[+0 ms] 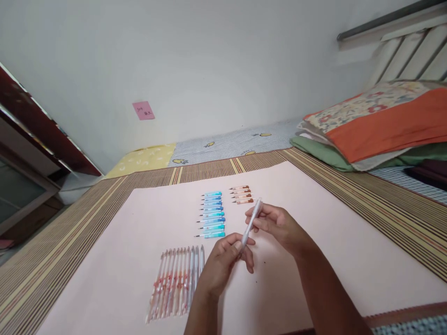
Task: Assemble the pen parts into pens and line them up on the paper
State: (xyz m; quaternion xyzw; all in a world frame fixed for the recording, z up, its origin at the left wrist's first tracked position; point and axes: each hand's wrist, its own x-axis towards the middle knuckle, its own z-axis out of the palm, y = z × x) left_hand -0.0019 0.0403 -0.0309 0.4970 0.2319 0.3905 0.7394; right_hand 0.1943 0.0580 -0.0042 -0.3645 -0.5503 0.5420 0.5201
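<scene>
Both my hands hold one clear pen barrel (252,221) above a pale pink sheet (314,260). My left hand (225,263) pinches its lower end and my right hand (277,225) grips its upper end. Just beyond the hands lies a column of several blue pen parts (213,215), and to its right a short column of several brown pen parts (241,194). Left of my left hand, a row of several clear pen barrels (176,281) lies side by side, most with orange markings.
The pink sheet rests on a striped mat (70,242) over a bed. Folded bedding, orange and floral (377,121), is stacked at the right. A pink note (143,110) sticks to the white wall. Dark wooden furniture (31,139) stands at the left.
</scene>
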